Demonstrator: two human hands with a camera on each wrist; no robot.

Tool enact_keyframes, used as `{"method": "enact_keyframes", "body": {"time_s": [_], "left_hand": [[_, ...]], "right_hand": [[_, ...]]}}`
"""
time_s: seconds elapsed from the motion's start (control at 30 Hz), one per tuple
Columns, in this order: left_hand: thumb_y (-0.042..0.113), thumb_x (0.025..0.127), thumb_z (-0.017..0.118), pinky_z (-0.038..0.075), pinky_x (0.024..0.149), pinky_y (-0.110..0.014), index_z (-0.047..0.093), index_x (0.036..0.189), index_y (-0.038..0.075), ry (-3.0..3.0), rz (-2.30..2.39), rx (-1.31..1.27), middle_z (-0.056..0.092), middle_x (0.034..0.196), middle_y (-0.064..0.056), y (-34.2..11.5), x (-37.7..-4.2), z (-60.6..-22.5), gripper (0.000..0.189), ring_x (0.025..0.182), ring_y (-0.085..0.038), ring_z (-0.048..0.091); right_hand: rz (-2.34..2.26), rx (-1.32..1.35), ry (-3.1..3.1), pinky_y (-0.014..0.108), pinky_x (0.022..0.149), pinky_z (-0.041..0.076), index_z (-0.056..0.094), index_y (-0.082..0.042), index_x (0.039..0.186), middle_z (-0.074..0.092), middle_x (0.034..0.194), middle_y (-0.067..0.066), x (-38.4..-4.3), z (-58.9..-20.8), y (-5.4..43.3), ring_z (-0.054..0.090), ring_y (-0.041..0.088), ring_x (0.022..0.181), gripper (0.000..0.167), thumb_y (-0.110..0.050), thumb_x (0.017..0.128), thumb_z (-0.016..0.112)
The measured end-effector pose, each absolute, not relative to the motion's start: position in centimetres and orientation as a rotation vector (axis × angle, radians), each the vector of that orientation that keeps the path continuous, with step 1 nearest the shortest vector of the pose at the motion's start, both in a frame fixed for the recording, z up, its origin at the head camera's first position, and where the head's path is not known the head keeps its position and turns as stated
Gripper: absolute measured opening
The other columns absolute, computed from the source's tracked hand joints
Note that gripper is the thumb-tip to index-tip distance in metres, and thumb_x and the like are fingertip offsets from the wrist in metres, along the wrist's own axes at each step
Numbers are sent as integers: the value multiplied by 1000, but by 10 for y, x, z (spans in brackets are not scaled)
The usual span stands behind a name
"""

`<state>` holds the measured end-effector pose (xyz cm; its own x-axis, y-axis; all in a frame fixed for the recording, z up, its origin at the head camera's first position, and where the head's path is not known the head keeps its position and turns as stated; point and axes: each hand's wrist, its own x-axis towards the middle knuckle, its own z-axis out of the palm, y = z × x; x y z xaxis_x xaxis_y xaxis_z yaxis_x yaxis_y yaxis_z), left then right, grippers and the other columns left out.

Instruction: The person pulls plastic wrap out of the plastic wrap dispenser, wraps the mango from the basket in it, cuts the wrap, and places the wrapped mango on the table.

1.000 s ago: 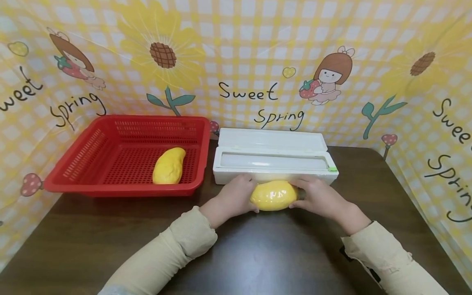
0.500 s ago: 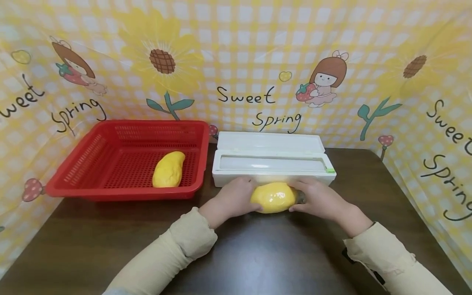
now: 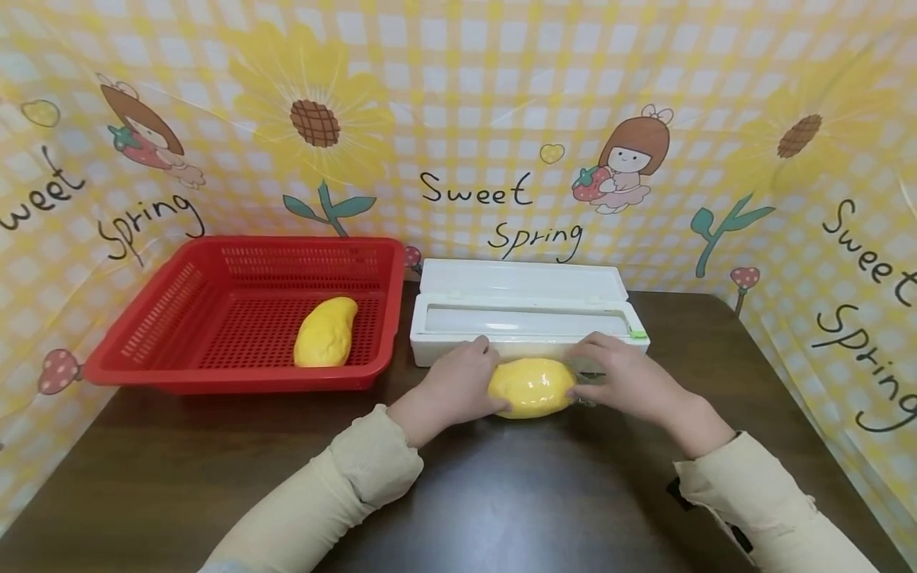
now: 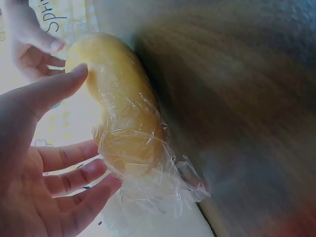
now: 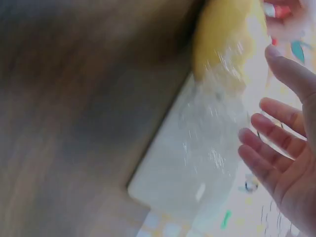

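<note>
A yellow mango [image 3: 532, 388] is wrapped in shiny cling film [image 4: 143, 190], whose crumpled ends stick out in both wrist views. My left hand [image 3: 458, 383] holds its left end, the thumb on the near side and the fingers round the other. At the right end, my right hand [image 3: 625, 377] has its fingers spread and loosely bent; in the right wrist view they stand apart from the fruit, beside loose film. Just behind the mango is a white cling film box [image 3: 458, 350] with its lid raised and a roll [image 3: 526, 321] inside.
On the left stands a red plastic basket [image 3: 143, 372] with a second, bare-looking mango [image 3: 325, 334] in it. A yellow checked cloth [image 3: 466, 103] hangs behind and at both sides of the dark wooden table [image 3: 458, 509].
My right hand has loosened from the mango's right end and drawn back slightly to the right, its fingers opening. The left hand keeps its hold. The head view has shifted a little.
</note>
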<state>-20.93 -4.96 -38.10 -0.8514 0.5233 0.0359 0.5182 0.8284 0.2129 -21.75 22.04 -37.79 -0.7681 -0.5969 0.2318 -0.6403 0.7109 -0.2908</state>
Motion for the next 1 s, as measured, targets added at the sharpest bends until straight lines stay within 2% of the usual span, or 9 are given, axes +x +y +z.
{"method": "enact_keyframes", "body": {"time_s": [0.2,0.33,0.43,0.57,0.67,0.8,0.9,1.0], "left_hand": [[51,82,82,53,76,-40,71,110,7,3016,207,840,65,97,-5,-48,-210,-379,53,88,-23,60],[54,84,79,52,79,-42,72,112,10,3013,164,809,68,99,-3,-46,-209,-376,53,89,-23,61],[55,85,78,50,80,-43,72,116,12,2995,159,765,69,100,-2,-44,-210,-375,53,90,-22,60],[55,87,76,49,79,-43,70,117,12,2976,157,721,68,97,-2,-39,-212,-370,53,89,-23,59],[55,89,75,50,79,-44,69,116,12,2985,155,721,68,98,-3,-33,-214,-362,52,90,-24,60],[53,91,73,52,72,-42,68,109,12,2996,205,760,68,93,-2,-20,-220,-344,45,84,-22,62],[50,94,71,55,72,-40,69,112,12,2988,283,808,69,98,-2,-9,-230,-324,42,88,-21,65],[48,97,69,55,78,-38,69,120,12,2974,396,838,71,111,-3,4,-245,-302,43,97,-21,66]], "right_hand": [[667,664,-2856,62,102,41,61,1,136,57,134,24,-228,-356,252,52,44,124,60,-31,89,82],[710,476,-2977,65,108,33,47,3,148,43,150,29,-241,-350,273,38,49,138,78,-43,92,76],[718,396,-3089,66,110,31,36,3,155,30,159,30,-250,-352,284,31,52,142,90,-52,94,71],[712,372,-3165,65,107,35,32,4,157,27,161,29,-257,-357,293,34,53,140,93,-57,95,66],[697,398,-3172,61,100,42,33,5,156,31,158,29,-260,-360,298,47,50,131,90,-55,96,66],[705,423,-3175,57,94,46,37,4,154,38,152,33,-262,-364,300,53,49,125,85,-52,97,65],[724,431,-3172,55,92,47,39,3,153,44,145,37,-263,-365,300,56,46,121,82,-51,98,65],[722,452,-3164,49,85,47,41,3,153,49,140,38,-263,-367,299,61,37,103,79,-49,98,65]]}}
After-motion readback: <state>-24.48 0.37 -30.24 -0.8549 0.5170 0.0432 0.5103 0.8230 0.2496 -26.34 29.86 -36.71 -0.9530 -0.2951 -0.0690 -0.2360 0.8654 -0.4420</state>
